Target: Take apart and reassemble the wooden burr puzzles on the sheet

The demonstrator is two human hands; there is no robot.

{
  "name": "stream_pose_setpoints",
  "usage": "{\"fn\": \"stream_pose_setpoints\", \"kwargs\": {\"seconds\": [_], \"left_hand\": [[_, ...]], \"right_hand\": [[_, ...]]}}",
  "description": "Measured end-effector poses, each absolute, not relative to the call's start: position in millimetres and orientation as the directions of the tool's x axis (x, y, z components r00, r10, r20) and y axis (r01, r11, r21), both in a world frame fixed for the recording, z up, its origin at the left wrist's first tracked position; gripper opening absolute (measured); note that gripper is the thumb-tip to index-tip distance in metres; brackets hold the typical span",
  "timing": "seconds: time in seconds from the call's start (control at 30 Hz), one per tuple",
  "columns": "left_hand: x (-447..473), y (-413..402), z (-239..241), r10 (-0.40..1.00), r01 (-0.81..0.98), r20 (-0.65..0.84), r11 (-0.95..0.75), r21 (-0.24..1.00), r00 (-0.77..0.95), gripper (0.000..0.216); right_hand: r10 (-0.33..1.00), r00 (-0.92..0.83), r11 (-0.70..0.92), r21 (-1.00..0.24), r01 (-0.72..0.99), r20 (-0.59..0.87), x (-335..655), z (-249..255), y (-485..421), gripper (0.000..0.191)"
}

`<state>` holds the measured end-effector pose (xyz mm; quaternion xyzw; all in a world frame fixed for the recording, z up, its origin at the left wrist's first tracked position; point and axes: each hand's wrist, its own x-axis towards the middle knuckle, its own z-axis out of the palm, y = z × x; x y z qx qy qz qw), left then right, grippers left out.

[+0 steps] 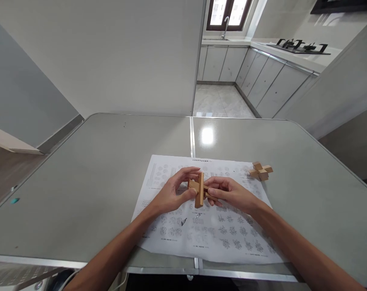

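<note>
A wooden interlocking puzzle [199, 190] of crossed light-brown bars is held above a printed sheet of diagrams [201, 226]. My left hand [174, 194] grips its left side, fingers curled round one bar. From the right, my right hand [230, 193] pinches the other side. Both hands hover just over the sheet. A second wooden puzzle [261, 171], assembled into a small cross, lies at the sheet's far right corner, apart from both hands.
The sheet lies on a grey folding table [80, 182] with a metal seam down its middle. A small teal spot [15, 200] sits near the left edge. Behind are a white wall, kitchen cabinets and a sink under a window.
</note>
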<state>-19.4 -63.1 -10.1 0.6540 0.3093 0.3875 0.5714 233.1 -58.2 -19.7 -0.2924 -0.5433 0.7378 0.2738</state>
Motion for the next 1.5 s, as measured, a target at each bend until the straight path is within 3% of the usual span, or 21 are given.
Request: {"fn": "stream_pose_setpoints", "kwargs": {"seconds": [0.13,0.3,0.63,0.77,0.9,1.0,1.1,1.17,1.33,1.5], "left_hand": [[-20.7,-63.5,-8.4,0.83,-0.005,0.136,-0.158,0.987,0.54,0.047],[-21.1,-63.8,-5.7,0.788,-0.002,0.117,-0.145,0.989,0.604,0.06],[-19.6,-62.9,-3.0,0.703,-0.037,-0.047,0.104,0.994,0.71,0.038],[-18.9,-62.9,-3.7,0.708,-0.059,-0.045,0.122,0.991,0.705,0.03],[-19.8,-60.8,-4.8,0.819,-0.137,-0.017,0.116,0.984,0.574,0.032],[-20.5,-56.4,-7.4,0.91,-0.253,-0.026,0.142,0.957,0.415,0.036],[-21.2,-49.9,-10.7,0.97,-0.414,-0.086,0.176,0.893,0.228,0.041],[-22.0,-45.9,-12.1,0.982,-0.509,-0.131,0.182,0.842,0.134,0.043],[-22.5,-43.5,-12.1,0.982,-0.572,-0.171,0.185,0.799,0.079,0.04],[-21.9,-45.9,-13.6,0.98,-0.523,-0.16,0.199,0.828,0.12,0.041]], "right_hand": [[0.685,-0.717,-0.305,-0.945,-0.118,-0.132,233.5,-20.1,-59.9,0.03],[0.642,-0.753,-0.367,-0.92,-0.134,-0.147,232.1,-18.1,-61.4,0.031],[0.637,-0.755,-0.421,-0.891,-0.171,-0.156,233.0,-21.9,-60.9,0.03],[0.661,-0.733,-0.395,-0.906,-0.154,-0.164,231.7,-22.4,-61.3,0.032],[0.821,-0.56,-0.203,-0.973,-0.109,-0.109,227.5,-19.2,-62.0,0.036],[0.925,-0.377,0.097,-0.989,0.108,0.05,224.0,-17.4,-62.8,0.029],[0.893,-0.369,0.384,-0.861,0.334,0.256,221.2,-22.1,-64.4,0.021],[0.836,-0.441,0.511,-0.759,0.405,0.327,219.8,-28.1,-65.9,0.028],[0.775,-0.542,0.603,-0.637,0.48,0.325,218.3,-38.8,-68.8,0.049],[0.766,-0.563,0.616,-0.604,0.506,0.31,219.2,-38.2,-68.6,0.043]]}}
